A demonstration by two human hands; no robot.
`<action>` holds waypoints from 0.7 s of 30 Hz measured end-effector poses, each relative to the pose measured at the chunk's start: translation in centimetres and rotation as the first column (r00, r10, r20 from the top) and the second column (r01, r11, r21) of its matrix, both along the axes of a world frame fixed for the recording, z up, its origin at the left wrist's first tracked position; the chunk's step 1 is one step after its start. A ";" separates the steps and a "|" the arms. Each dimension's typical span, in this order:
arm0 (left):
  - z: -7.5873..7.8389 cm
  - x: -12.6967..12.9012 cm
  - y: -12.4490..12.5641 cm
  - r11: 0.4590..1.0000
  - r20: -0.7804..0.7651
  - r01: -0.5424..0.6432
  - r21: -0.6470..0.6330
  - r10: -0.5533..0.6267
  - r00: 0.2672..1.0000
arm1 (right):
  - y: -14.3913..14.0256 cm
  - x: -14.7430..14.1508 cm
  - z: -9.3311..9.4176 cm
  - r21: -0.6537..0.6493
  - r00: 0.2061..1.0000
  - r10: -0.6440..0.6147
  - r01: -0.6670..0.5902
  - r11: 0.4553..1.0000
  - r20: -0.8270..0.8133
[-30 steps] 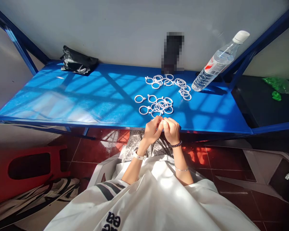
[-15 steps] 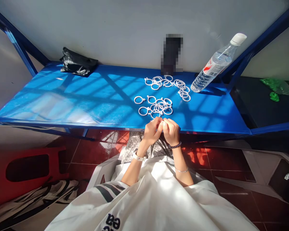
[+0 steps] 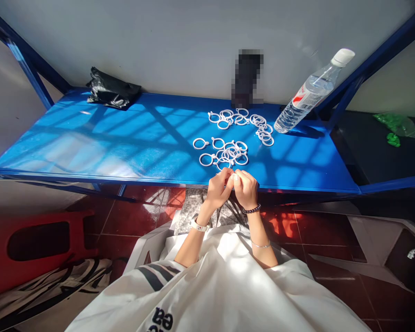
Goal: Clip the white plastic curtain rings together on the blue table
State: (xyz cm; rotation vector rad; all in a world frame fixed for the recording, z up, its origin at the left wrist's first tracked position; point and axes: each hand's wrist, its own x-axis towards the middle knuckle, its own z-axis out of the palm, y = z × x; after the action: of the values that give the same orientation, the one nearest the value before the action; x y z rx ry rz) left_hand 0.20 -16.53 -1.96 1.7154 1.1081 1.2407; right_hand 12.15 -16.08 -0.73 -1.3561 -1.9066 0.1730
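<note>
- Presently, left hand [image 3: 218, 188]: fingers curled, tips pressed together with those of the other hand at the near edge of the desk [image 3: 90, 143]; a pinch on something small and white, most likely one ring, though the item itself was too hidden to name with certainty.
- Right hand [image 3: 246, 188]: likewise curled and closed, fingertips meeting the left hand's; beaded bracelet at the wrist.
- Near cluster of rings [image 3: 226, 153]: white plastic, loose and partly overlapping, flat on the blue surface; lay just beyond the fingertips, straight ahead and slightly to the left. Left hand marginally nearer; both within short reach.
- Single ring [image 3: 200, 143]: set apart at the cluster's left, small tab pointing right.
- Far group of rings [image 3: 244, 121]: strung out left to right toward the wall, well beyond the near cluster, its right end curving toward the bottle.
- Water bottle [image 3: 311, 92]: clear, white cap, leaning against the blue frame post at the right rear; close to the far group's right end.
- Black bag [image 3: 112, 91]: crumpled, left rear corner, well apart from everything else.
- Open room: broad bare desk to the left of the rings; narrower strip to the right before the desk's end. Near edge ran directly under the hands.
</note>
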 end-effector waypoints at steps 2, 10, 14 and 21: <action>0.0 0.0 0.0 1.000 0.007 -0.001 -0.003 0.001 1.000 | 0.0 0.0 0.0 -0.017 1.000 -0.013 0.012 1.000 -0.017; 0.1 0.2 0.1 0.995 0.082 -0.103 0.000 0.103 0.991 | -0.4 0.7 0.0 -0.190 0.972 0.053 -0.098 0.977 -0.229; 0.1 0.3 0.3 0.991 0.114 -0.131 -0.004 0.131 0.985 | -0.4 0.9 0.1 -0.247 0.950 0.040 -0.121 0.961 -0.309; 0.3 0.1 0.3 0.993 0.148 -0.119 0.025 0.114 0.982 | -0.1 0.8 0.0 -0.240 0.956 0.010 -0.083 0.967 -0.292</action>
State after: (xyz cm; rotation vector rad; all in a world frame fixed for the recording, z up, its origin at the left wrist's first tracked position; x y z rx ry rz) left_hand 0.34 -16.27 -1.68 1.5752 1.1182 1.4408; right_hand 12.99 -16.17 -0.74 -1.3631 -1.7105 0.6205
